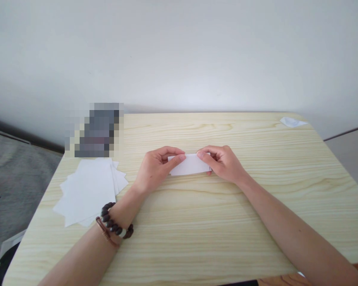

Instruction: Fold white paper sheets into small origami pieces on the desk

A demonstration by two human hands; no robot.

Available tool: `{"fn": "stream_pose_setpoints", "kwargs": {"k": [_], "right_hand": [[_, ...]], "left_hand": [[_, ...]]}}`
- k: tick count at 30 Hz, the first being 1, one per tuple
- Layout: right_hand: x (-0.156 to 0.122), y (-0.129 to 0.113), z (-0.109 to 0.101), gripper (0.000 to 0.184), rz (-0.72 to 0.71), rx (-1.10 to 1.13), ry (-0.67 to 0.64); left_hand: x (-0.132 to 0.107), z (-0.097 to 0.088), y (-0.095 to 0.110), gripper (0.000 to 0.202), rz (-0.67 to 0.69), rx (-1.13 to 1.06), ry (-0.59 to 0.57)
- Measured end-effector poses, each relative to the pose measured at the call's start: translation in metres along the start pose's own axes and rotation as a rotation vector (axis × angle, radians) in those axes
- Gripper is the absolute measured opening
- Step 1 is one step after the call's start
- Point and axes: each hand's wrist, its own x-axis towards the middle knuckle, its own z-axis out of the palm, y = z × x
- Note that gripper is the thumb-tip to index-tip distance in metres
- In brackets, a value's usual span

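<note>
A small white paper (pixel 190 164), folded into a narrow strip, lies on the light wooden table (pixel 214 222) near its middle. My left hand (pixel 155 169) pinches the strip's left end, with the thumb on top and the fingers curled. At the right end, my right hand (pixel 222 162) pinches the strip in the same way. A dark bead bracelet (pixel 115 224) circles my left wrist.
A loose stack of white paper sheets (pixel 89 190) lies on the table to the left. A small crumpled white scrap (pixel 292 122) sits at the far right corner. A blurred dark object (pixel 97 129) stands at the far left edge. A white wall rises behind the table.
</note>
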Motion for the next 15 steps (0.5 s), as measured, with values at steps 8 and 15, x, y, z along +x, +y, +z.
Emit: {"fn": "stream_pose_setpoints", "kwargs": {"k": [8, 15], "right_hand": [[-0.0004, -0.0029, -0.0009, 0.029, -0.014, -0.039, -0.006], [-0.0001, -0.0032, -0.0015, 0.031, -0.018, -0.058, -0.019]], "left_hand": [[0.0013, -0.0012, -0.0025, 0.032, 0.054, 0.036, 0.017], [0.0014, -0.0005, -0.0032, 0.032, 0.031, 0.043, 0.042]]}}
